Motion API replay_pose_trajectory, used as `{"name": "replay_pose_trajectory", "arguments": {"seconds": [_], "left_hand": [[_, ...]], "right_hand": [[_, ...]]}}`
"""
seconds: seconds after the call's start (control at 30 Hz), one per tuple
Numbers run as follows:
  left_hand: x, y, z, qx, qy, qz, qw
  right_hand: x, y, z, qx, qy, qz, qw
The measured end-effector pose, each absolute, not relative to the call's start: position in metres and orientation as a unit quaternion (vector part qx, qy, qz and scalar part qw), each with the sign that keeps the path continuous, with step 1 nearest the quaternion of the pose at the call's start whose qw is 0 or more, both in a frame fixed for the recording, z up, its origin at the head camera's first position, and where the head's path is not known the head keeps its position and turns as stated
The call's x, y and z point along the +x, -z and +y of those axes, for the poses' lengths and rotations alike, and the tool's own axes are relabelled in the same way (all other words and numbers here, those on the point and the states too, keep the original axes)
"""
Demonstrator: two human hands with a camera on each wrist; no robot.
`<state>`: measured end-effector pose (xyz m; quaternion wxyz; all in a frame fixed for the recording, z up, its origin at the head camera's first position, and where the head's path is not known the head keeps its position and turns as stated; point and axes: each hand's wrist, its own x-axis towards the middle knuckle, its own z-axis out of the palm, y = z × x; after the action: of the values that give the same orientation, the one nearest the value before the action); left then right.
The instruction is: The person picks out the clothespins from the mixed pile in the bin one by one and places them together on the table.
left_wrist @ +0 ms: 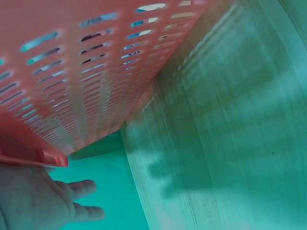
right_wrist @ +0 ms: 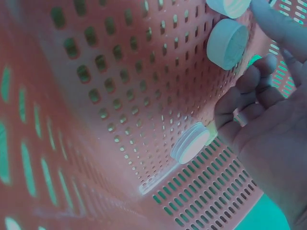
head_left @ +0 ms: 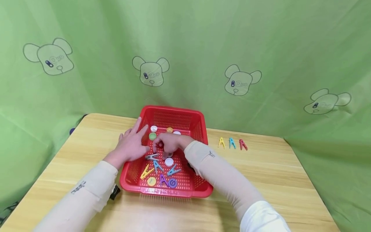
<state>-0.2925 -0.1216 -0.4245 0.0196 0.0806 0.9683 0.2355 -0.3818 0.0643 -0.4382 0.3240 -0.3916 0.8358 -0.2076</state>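
Observation:
My left hand (head_left: 131,145) lies over the left rim of a red plastic basket (head_left: 174,192), fingers straight and spread. Inside the basket, my right hand (head_left: 171,141) reaches down, thumb and index finger apart, the other fingers curled; its fingertips are partly hidden. Close below are a grey clothespin (head_left: 152,157) and a white bottle cap (head_left: 169,162). Nearer the front lie a yellow clothespin (head_left: 147,171), two blue ones, a purple clothespin (head_left: 163,180), a yellow cap (head_left: 151,181) and a purple cap (head_left: 172,183). Farther back sit a green cap (head_left: 152,136) and an orange cap (head_left: 169,130).
On the wooden table (head_left: 261,174), right of the basket, a yellow clothespin (head_left: 221,142), a blue clothespin (head_left: 232,143) and a red clothespin (head_left: 243,144) stand in a row. A green curtain (head_left: 191,38) hangs behind the table and at its sides.

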Motion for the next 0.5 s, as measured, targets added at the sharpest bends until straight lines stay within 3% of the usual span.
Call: {"name": "replay_pose_trajectory", "arguments": {"seconds": [0.5], "left_hand": [[-0.293,0.424,-0.122,0.079,-0.231,0.97,0.017]], "right_hand": [[-0.378,0.444,0.052,-0.431,0.173,0.817,0.341]]}}
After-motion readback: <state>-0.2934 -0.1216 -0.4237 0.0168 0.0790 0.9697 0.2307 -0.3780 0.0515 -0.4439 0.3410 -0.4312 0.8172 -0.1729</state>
